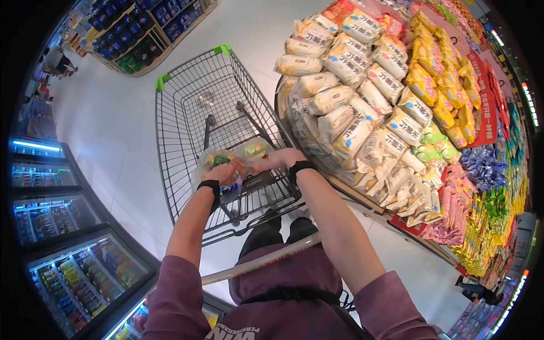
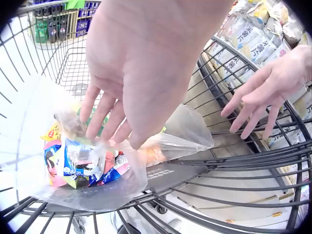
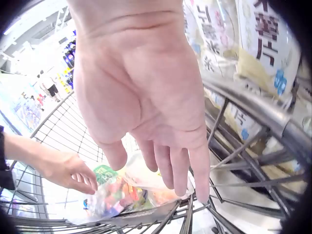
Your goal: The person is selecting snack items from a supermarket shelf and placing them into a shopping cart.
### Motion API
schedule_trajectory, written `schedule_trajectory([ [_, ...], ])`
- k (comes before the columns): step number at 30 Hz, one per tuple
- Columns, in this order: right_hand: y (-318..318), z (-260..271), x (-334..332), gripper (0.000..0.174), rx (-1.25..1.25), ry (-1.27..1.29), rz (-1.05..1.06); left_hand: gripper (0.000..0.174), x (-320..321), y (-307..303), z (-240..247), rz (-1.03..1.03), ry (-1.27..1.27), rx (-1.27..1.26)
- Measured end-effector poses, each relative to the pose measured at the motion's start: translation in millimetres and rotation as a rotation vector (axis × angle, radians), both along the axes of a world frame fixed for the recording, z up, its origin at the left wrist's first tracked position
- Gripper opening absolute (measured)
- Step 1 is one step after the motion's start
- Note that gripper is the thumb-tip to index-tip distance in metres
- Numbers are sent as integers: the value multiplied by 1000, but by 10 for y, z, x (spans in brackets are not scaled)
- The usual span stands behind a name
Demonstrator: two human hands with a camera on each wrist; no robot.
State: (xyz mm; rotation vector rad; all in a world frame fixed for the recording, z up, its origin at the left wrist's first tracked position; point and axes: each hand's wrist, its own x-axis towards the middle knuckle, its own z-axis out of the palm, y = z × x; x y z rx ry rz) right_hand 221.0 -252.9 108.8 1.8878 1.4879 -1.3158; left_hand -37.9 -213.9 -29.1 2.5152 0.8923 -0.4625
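A clear plastic bag of colourful wrapped packets (image 1: pixel 229 190) (image 2: pixel 83 163) lies in the child-seat end of the shopping cart. Over it is the left hand (image 1: pixel 224 171) (image 2: pixel 131 83), fingers extended down and touching or just above the plastic; which, I cannot tell. The right hand (image 1: pixel 277 161) (image 3: pixel 146 97) hangs with loose, spread fingers beside a second clear bag (image 1: pixel 256 149) (image 2: pixel 183 134), holding nothing. In the left wrist view a gap shows between the right hand (image 2: pixel 273 90) and that bag.
The wire cart (image 1: pixel 187 107) has green corner caps and a pale handle (image 1: pixel 260 262) before the person's body. Right of it stands a display heaped with white snack packs (image 1: pixel 345 113). Glass-door coolers (image 1: pixel 85 266) line the left; bottle shelves (image 1: pixel 127 39) stand ahead.
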Motion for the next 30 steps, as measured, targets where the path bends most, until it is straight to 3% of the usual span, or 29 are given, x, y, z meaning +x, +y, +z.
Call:
schedule_trajectory([
  [3,-35,198,-37,53,-20,100,44,34,73,-161,338,105,-16,-39],
  [5,-99,283,-66,66,-48,220,128,33,215,-220,699,40,162,-151],
  [6,-182,336,-110,61,5,253,168,29,253,-295,848,77,103,-167],
  [8,-514,951,-158,56,126,284,293,31,218,-369,597,28,-89,-127],
  [9,-567,108,-166,55,341,406,463,31,212,-409,517,-30,-219,-107],
  [10,-835,723,-167,55,253,322,372,30,244,-456,671,-58,-199,-138],
  [11,-1060,753,-192,56,243,303,279,30,274,-566,897,-86,-174,-176],
  [12,-1230,710,-198,54,240,402,247,30,290,-687,1012,-7,-307,-215],
  [14,-1710,641,-222,56,578,209,446,34,426,-924,1613,-11,-287,-184],
  [17,-2044,699,-230,61,963,134,388,40,335,-1173,1801,-39,-347,-235],
  [18,-2090,799,-210,67,879,125,397,42,303,-1224,1838,-58,-360,-254],
  [21,-2205,911,-120,63,860,214,361,46,214,-1318,2123,-12,-401,-131],
  [24,-2262,910,27,58,869,179,386,50,212,-1485,2593,47,-287,-233],
  [26,-2310,861,122,52,959,189,339,65,165,-1649,2553,121,-198,-348],
  [30,-2371,804,176,39,1093,274,233,84,123,-1883,2334,121,-251,-148],
])
